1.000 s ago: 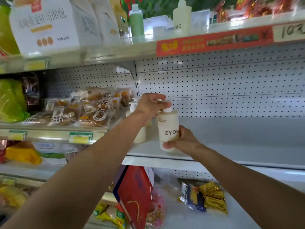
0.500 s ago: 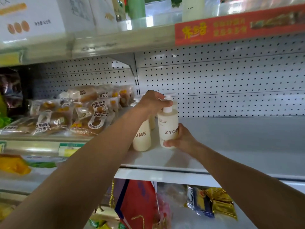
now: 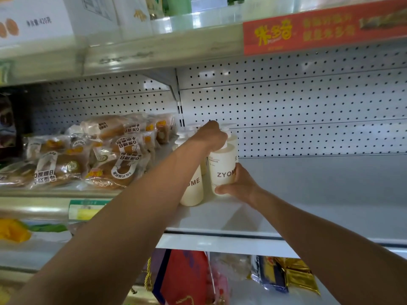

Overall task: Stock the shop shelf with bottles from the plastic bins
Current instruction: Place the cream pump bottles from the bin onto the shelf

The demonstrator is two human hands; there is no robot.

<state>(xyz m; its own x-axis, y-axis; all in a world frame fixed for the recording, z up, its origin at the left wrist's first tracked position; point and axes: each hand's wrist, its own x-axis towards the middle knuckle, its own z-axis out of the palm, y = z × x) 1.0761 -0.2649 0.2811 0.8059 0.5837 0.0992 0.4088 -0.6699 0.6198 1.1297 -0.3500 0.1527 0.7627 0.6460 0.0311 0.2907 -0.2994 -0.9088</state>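
On the white shelf, toward its left end, a cream pump bottle marked ZYOME stood upright, held from two sides. The left hand came down over its top, fingers curled round the pump head and neck so that the pump was mostly hidden beneath them. The right hand wrapped the lower body from the right, its thumb lying across the front near the base and the other fingers out of sight behind the bottle. The base sat at or just above the shelf surface; contact could not be told for certain. Just beside it on the left stood a second cream bottle, partly covered by the left forearm, and more white pump tops showed behind, against the perforated back panel. Further left, on a neighbouring shelf, lay a heap of wrapped bread packets. A red price strip ran along the shelf edge above.
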